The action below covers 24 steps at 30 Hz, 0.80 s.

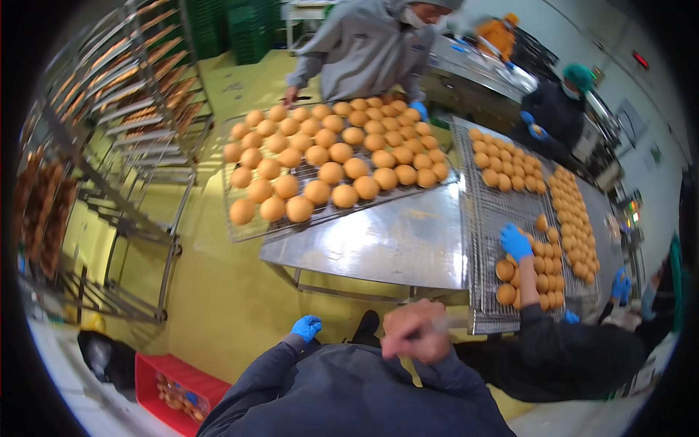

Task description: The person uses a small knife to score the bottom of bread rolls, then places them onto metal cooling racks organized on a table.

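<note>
My left hand (307, 328), in a blue glove, is held low at my side over the floor with its fingers curled in; nothing shows in it. In front of my chest is my bare right hand (417, 332), blurred, its fingers closed. A pale, see-through smear (457, 319) lies beside its knuckles, too blurred to name. Both hands are apart from the steel table (364, 244). On its far part, a wire rack (244, 231) carries rows of round, orange-brown baked balls (317, 192); a person in a grey hoodie (364, 54) stands behind it with hands at its edges.
On my right, a co-worker's blue-gloved hand (516, 242) reaches over balls on another wire rack (486, 218). Tall tray trolleys (156, 138) stand left. A red crate (145, 386) sits at lower left. Another person in a green hair cover (577, 76) works farther back.
</note>
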### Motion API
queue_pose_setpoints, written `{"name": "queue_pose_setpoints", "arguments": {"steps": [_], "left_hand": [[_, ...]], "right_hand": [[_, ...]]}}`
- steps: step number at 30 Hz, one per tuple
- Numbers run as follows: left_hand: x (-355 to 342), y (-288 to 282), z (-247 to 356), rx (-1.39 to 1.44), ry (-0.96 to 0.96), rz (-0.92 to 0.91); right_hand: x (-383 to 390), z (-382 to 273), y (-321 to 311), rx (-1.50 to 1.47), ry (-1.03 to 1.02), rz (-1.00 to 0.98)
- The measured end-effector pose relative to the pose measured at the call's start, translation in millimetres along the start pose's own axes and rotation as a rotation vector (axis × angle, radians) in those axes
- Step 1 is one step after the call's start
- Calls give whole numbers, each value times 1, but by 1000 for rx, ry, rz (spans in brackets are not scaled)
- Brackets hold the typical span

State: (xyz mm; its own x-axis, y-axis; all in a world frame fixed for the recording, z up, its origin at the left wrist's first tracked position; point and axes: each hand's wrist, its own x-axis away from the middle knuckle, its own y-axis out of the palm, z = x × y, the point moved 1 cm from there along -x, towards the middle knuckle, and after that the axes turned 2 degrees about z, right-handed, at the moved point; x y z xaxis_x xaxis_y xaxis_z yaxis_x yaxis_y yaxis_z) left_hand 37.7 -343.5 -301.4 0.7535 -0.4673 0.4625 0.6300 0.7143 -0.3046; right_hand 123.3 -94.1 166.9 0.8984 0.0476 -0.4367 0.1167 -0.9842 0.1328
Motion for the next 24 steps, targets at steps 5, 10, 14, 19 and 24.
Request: {"name": "queue_pose_setpoints", "arguments": {"steps": [5,10,14,19,24], "left_hand": [[-49,14,53,-46,-26,-137],[-82,41,88,-7,-55,-181],[-68,56,180,-61,-167,-354],[-70,15,266,249,-80,-288],[-108,-30,241,486,-35,313]], "right_hand": [[-21,-78,-9,-363,-547,-255],[-6,-93,-57,-419,-680,-154],[15,-93,-100,-289,-724,-48],[22,-102,-143,-155,-610,33],[28,-85,-179,-134,-662,55]]}}
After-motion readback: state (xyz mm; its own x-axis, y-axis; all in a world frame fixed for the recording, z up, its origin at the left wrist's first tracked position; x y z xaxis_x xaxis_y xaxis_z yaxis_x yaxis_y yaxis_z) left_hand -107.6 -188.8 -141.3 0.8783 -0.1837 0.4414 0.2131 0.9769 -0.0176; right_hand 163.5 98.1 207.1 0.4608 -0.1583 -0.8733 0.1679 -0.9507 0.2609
